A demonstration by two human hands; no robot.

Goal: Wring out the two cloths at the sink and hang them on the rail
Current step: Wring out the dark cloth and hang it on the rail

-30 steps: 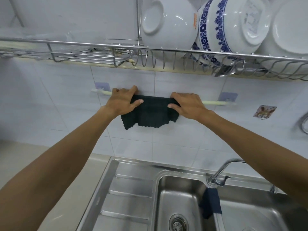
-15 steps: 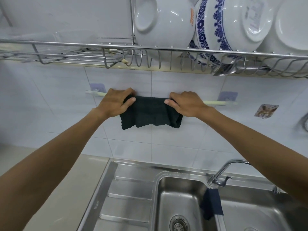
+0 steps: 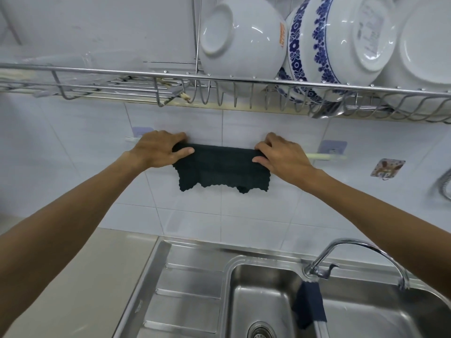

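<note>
A dark green cloth (image 3: 220,168) with scalloped edges hangs folded over the pale rail (image 3: 325,156) on the tiled wall. My left hand (image 3: 159,150) grips the cloth's left top corner on the rail, thumb in front. Gripping its right top corner is my right hand (image 3: 280,154). A second cloth (image 3: 310,304), dark blue, is draped over the divider between the two sink basins, below the tap. The rail's middle is hidden under the cloth and my hands.
A wire dish rack (image 3: 244,81) with white and blue-patterned bowls (image 3: 329,40) hangs just above the rail. The steel sink (image 3: 263,301) with drainboard lies below, the curved tap (image 3: 351,250) at its back. A hook sticker (image 3: 387,168) sits right of the rail.
My hands have spread farther apart along the rail, drawing the green cloth wider and flatter. The view has tilted slightly.
</note>
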